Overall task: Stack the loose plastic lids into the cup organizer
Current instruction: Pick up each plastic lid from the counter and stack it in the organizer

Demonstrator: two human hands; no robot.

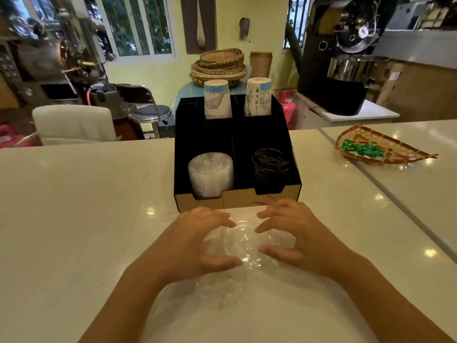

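Several loose clear plastic lids (pixel 243 240) lie on the white counter just in front of me, some spilling toward me (pixel 222 290). My left hand (pixel 195 241) and my right hand (pixel 296 233) curl around the pile from either side, fingers touching the lids. Behind them stands the black cup organizer (pixel 237 203). Its front left slot holds a stack of clear lids (pixel 211 175), its front right slot a stack of black lids (pixel 270 167). Two stacks of paper cups (pixel 217 99) stand in its back slots.
A woven tray with green wrapped sweets (pixel 371 147) lies on the counter at the right, past a seam in the counter top. A white chair and a metal stool stand behind the counter at the left. Coffee machines line the back.
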